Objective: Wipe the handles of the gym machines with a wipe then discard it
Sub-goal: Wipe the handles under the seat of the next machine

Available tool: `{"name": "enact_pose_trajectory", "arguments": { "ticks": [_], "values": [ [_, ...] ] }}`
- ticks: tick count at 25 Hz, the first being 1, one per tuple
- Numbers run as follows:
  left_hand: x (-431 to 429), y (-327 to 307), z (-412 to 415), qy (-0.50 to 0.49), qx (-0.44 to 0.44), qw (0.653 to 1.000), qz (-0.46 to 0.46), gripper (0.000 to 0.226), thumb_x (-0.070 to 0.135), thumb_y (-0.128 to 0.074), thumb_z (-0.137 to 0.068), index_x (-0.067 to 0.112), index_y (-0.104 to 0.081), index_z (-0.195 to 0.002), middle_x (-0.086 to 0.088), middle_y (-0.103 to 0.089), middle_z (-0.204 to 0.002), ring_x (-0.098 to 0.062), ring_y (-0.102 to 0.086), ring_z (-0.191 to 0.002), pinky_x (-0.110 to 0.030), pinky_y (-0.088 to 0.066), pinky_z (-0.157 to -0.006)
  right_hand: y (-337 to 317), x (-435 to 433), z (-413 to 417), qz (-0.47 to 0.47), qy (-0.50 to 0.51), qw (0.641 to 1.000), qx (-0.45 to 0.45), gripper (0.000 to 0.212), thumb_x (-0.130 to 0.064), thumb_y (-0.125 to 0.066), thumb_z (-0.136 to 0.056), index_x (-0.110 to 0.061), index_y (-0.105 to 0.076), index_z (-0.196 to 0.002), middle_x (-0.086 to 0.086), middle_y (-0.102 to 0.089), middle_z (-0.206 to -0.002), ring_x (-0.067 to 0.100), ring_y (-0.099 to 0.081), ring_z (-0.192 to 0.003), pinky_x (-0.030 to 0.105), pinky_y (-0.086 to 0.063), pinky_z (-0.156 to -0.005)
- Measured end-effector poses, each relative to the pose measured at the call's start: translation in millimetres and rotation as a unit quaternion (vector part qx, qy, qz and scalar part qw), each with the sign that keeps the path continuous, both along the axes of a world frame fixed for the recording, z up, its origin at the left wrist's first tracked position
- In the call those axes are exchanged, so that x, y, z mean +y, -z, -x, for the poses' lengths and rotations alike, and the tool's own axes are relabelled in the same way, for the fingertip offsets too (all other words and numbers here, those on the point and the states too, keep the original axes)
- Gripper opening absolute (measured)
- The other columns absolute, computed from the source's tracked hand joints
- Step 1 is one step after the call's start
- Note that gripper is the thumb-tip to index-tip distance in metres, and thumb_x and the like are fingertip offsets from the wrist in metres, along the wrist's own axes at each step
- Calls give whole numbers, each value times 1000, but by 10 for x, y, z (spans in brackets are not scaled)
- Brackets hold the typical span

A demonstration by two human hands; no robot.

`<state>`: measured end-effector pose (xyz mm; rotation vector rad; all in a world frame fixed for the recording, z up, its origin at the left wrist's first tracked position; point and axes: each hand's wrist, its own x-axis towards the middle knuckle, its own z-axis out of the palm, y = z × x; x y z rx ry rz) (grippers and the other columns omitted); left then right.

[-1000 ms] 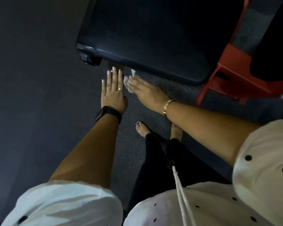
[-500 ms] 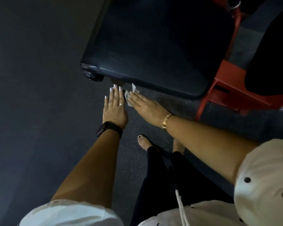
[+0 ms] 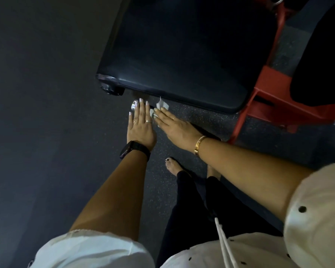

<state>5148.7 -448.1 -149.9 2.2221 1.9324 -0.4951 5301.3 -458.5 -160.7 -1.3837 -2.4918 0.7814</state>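
Observation:
A dark handle bar with a chrome end cap (image 3: 134, 105) sticks out below the front edge of a black padded seat (image 3: 182, 55). My left hand (image 3: 140, 125) lies flat over the bar's end, fingers straight, fingertips beside the cap. My right hand (image 3: 177, 126) lies along the bar with straight fingers, pressing a crumpled white wipe (image 3: 161, 106) against it. Part of the wipe pokes out past the fingertips. Most of the bar is hidden under both hands; a dark stretch (image 3: 205, 132) shows by my right wrist.
The red machine frame (image 3: 263, 101) stands to the right of the seat, with another black pad (image 3: 321, 64) beyond it. A black roller end (image 3: 109, 88) sits under the seat's left corner. My feet stand on the dark speckled floor (image 3: 46, 132).
Both hands have slid a little away from the seat edge along the bar, and the chrome end cap now shows by my left fingertips. My right fingers have straightened over the wipe.

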Motion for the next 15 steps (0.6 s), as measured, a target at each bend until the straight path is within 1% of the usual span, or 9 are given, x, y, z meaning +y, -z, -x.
{"name": "enact_pose_trajectory", "arguments": {
  "ticks": [1, 2, 4, 6, 8, 9, 11, 13, 15],
  "values": [
    [-3, -3, -2, -1, 3, 1000, 0, 70, 14, -26, -94, 10, 17, -148, -9, 21, -157, -18, 22, -143, -37, 13, -115, 14, -3, -13, 6, -11, 1000, -20, 73, 13, -47, -84, -8, -20, -149, 7, -6, -159, 22, -6, -146, 35, -40, -106],
    [0, -12, 2, -1, 7, 1000, 1, 71, 14, -28, -93, 10, 16, -149, -9, 20, -157, -19, 21, -143, -38, 12, -115, 42, -39, -98, 6, -25, 999, -34, 74, 16, -43, -84, -9, -18, -150, 5, -3, -160, 21, -3, -147, 35, -39, -107],
    [5, -36, 3, 6, 19, 1000, 5, 75, 13, -32, -92, 10, 18, -148, -9, 21, -157, -21, 20, -144, -39, 12, -114, 78, -200, -383, -1, -62, 997, -55, 74, 21, -39, -83, -7, -22, -149, 5, -5, -159, 21, -4, -147, 37, -40, -106],
    [-13, -57, -22, 33, 24, 999, 8, 78, 11, -33, -92, 13, 23, -146, -7, 21, -157, -22, 19, -145, -40, 14, -114, 80, -432, -741, -15, -73, 996, -54, 73, 25, -42, -80, -4, -32, -145, 7, -16, -157, 23, -14, -145, 38, -45, -102],
    [-49, -58, -93, 71, 20, 997, 10, 78, 11, -32, -92, 16, 24, -145, -5, 21, -158, -21, 18, -145, -40, 15, -113, 80, -636, -1015, -13, -51, 998, -33, 74, 28, -55, -71, 0, -43, -138, 12, -32, -150, 27, -31, -139, 40, -49, -98],
    [-66, -49, -144, 90, 18, 996, 15, 77, 11, -32, -92, 16, 23, -146, -4, 20, -158, -21, 18, -145, -40, 15, -113, 92, -677, -1058, -12, -33, 999, -19, 72, 27, -58, -70, 1, -46, -136, 14, -38, -147, 29, -38, -135, 40, -50, -96],
    [-106, -8, -264, 116, 24, 993, 23, 74, 13, -30, -94, 14, 22, -147, -5, 20, -158, -21, 19, -145, -40, 16, -113, 91, -579, -922, 13, 22, 1000, 8, 63, 18, -55, -80, -2, -43, -139, 12, -36, -149, 27, -40, -135, 37, -48, -99],
    [-146, 27, -353, 112, 30, 993, 23, 73, 13, -29, -93, 12, 20, -148, -8, 20, -158, -22, 19, -145, -40, 16, -112, 85, -335, -589, 75, 94, 992, 42, 58, 3, -50, -89, -9, -36, -144, 7, -31, -153, 26, -40, -134, 33, -46, -99],
    [-167, 50, -406, 96, 31, 995, 24, 74, 11, -28, -91, 11, 17, -149, -9, 20, -158, -24, 20, -145, -39, 16, -113, 73, -105, -306, 144, 159, 974, 74, 53, -12, -50, -92, -13, -37, -144, 8, -40, -144, 28, -50, -120, 35, -48, -91]
  ]
}}
